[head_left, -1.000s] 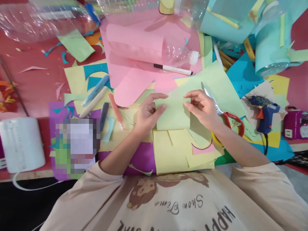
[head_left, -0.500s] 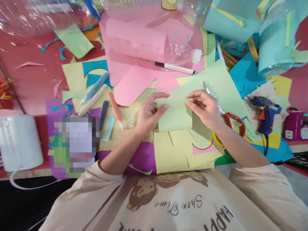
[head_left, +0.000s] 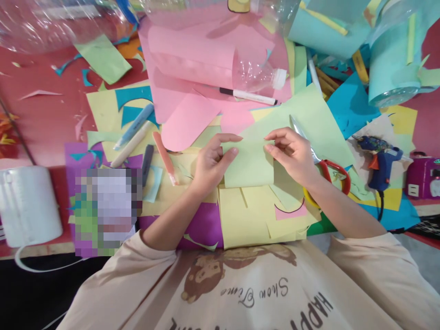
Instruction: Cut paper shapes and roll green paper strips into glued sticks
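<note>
A small light-green paper piece [head_left: 249,169] is held in front of me, over a yellow sheet [head_left: 254,220]. My left hand [head_left: 218,160] pinches its left side, thumb on the near face and index finger along the top. On its right side my right hand [head_left: 290,153] has thumb and index finger closed at the edge, the other fingers curled. A larger light-green sheet [head_left: 309,112] lies beyond. Scissors [head_left: 333,172] with red and yellow handles rest beside my right hand, partly hidden by my wrist. Left of my left hand lies an orange marker [head_left: 164,158].
A pink-wrapped plastic bottle [head_left: 195,55] and a black-and-white marker [head_left: 249,96] lie ahead. On the right are a blue glue gun [head_left: 381,169] with a cord, and a teal-wrapped bottle [head_left: 395,64]. Several markers, paper scraps and a white device [head_left: 29,206] are leftward.
My hands and the paper piece stay nearly where they were. The view has shifted only slightly.
</note>
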A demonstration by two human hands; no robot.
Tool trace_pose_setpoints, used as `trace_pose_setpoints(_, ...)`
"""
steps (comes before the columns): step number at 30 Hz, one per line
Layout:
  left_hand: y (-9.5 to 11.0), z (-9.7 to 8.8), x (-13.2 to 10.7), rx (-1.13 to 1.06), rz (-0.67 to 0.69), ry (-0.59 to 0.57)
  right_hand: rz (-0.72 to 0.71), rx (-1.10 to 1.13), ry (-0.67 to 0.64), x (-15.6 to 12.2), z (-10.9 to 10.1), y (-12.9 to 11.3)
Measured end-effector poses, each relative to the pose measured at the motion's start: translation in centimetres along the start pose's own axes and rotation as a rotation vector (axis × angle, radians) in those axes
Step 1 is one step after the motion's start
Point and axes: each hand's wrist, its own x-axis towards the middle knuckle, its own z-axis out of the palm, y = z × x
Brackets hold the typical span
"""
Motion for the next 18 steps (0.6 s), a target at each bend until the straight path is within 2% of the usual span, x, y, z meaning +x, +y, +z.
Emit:
trace_pose_setpoints(8,0.58,0.14,0.03,-0.006,0.003,0.011,0.007,0.009,-0.003,0.0,0.06,0.04)
trace_pose_setpoints(18,0.13,0.01,0.05,-0.019,-0.017,-0.012,0.009,0.021,0.001,-0.1,0.03,0.04)
